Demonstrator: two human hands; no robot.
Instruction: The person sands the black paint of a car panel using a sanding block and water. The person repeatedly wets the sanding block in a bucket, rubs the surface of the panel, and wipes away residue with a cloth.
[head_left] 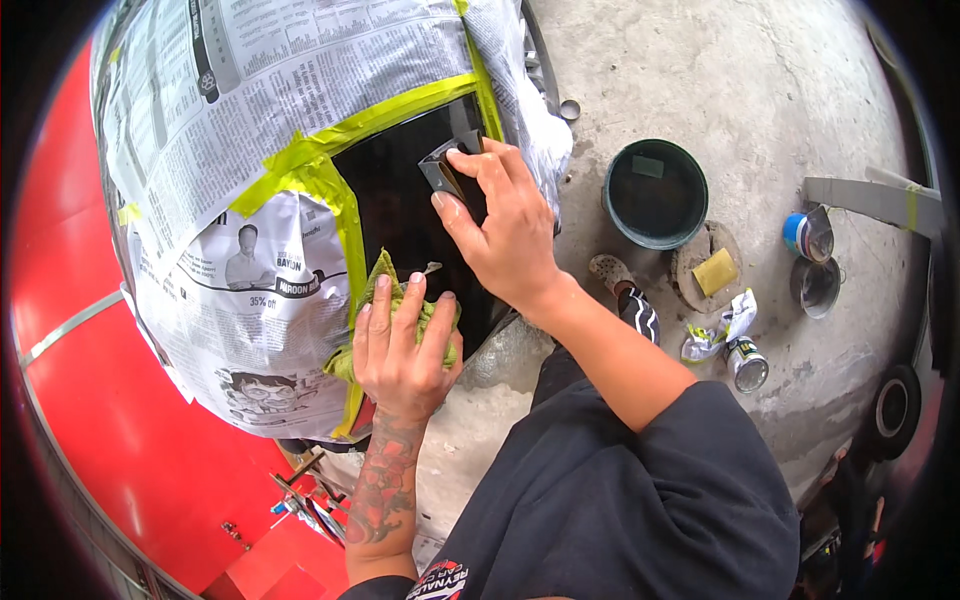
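Observation:
A glossy black panel (385, 205) shows inside a border of yellow-green masking tape (345, 215), with newspaper (260, 190) covering the surface around it. My right hand (505, 225) grips a folded piece of dark sandpaper (437, 172) near the panel's upper right; the sheet's edges curl up around a tan inner side. Lower down, my left hand (405, 350) presses a crumpled green cloth (342, 362) over the panel's lower left, its fingers spread across the fabric. The hands are apart, and the right forearm and fingers look wet.
To the right, a dark bucket (655, 195) of water stands on the concrete floor (620, 70). Beside it lie a yellow sponge (715, 272), a crumpled wrapper (738, 315) and several cans, one blue (797, 235). My shoe (610, 270) is next to the bucket. A red surface (140, 440) fills the left.

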